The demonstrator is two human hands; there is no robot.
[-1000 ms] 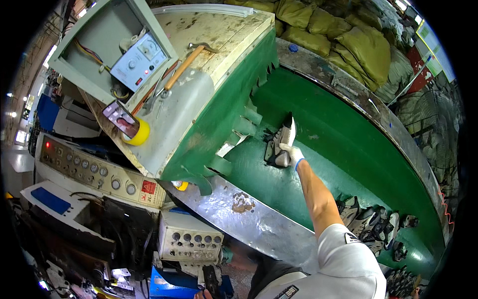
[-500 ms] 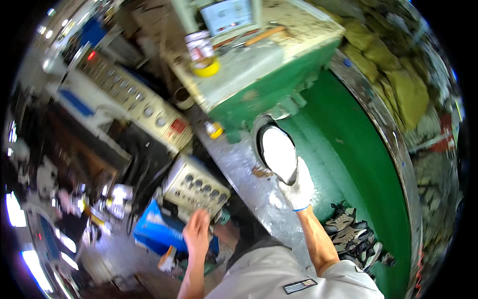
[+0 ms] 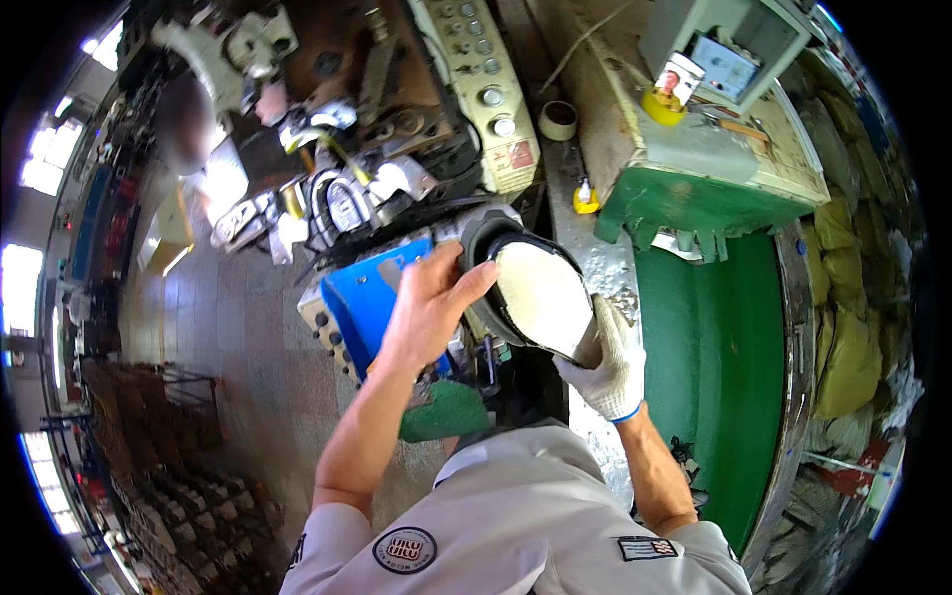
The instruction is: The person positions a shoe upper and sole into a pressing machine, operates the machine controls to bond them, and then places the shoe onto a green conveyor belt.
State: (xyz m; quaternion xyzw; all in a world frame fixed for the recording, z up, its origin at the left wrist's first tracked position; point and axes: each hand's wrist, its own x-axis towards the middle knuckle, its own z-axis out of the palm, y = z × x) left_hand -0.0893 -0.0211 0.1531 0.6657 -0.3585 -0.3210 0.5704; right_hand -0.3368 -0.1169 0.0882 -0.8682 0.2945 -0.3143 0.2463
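A grey and black shoe (image 3: 543, 296) with a pale white oval face turned up is held in front of me, tilted. My right hand (image 3: 607, 367), in a white knit glove with a blue cuff edge, grips its near right end, the thumb over the edge. My bare left hand (image 3: 436, 293) is at the shoe's left side, the thumb lying on the dark rim and the fingers bent against the grey outside. Part of the left fingertips is hidden. Beneath the left wrist is a blue box-like cover (image 3: 372, 297).
A machine with a knobbed panel (image 3: 486, 84) and metal parts stands ahead. A bench (image 3: 694, 178) holds tools and a yellow cup (image 3: 666, 104). The green conveyor (image 3: 709, 367) runs along my right, shoes low on it. Shoe racks (image 3: 188, 476) stand lower left. A person (image 3: 223, 169) is at upper left.
My view has turned left, toward the machine. The right hand has carried the shoe off the green conveyor side. My left hand has risen from near my waist to the shoe.
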